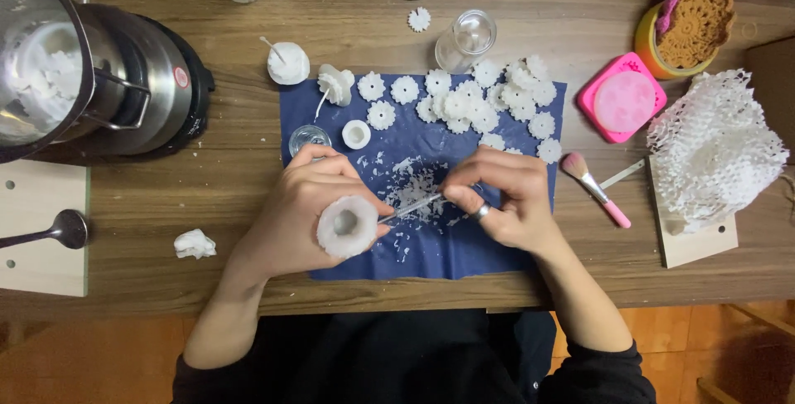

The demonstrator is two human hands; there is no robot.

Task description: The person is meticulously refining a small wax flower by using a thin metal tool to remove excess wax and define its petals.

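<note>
While your left hand (302, 209) wraps around a white wax cup (347, 226) with its hollow mouth turned up toward you, your right hand (505, 197) pinches a thin metal tool (411, 207) whose tip meets the cup's rim. Both hands sit above the near half of the blue cloth (505, 247), close to the desk's (248, 263) front edge. White shavings (410, 185) lie scattered on the cloth between your hands. Along the cloth's far edge a heap of white wax flowers (489, 102) spreads toward its right corner, with a small clear jar (466, 40) lying just beyond it. Near the cloth's far left corner stand a small white cup (356, 133) and a little glass (308, 138). At the desk's left end sits a steel pot (91, 81) on a black base, and a spoon (58, 230) rests on a pale board. Right of the cloth lie a pink brush (592, 187), a pink mould (621, 98), and a white mesh bundle (712, 151).
</note>
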